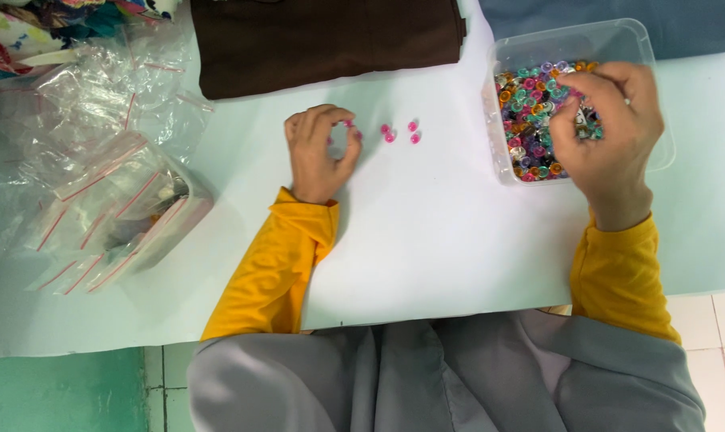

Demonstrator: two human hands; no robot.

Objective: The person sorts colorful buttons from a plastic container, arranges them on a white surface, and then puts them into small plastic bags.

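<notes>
Two bare hands at work over white table sheet (426,240), both in yellow sleeves. Left hand (318,156) curled, thumb and forefinger pinched on small pink bead (349,126) at fingertips. Three more pink beads (400,133) lying loose on sheet at 3 o'clock from that hand, just beside it, close together. Right hand (610,132) reaching into clear plastic tub (570,40), fingers bent down among mixed coloured beads (526,108); whether anything gripped there, cannot tell. Tub well apart from left hand, at 3 o'clock. Heap of clear zip bags (114,176) at 9 o'clock of left hand. Brown folded cloth (322,40) at 12 o'clock; blue-grey cloth (618,20) behind tub.
</notes>
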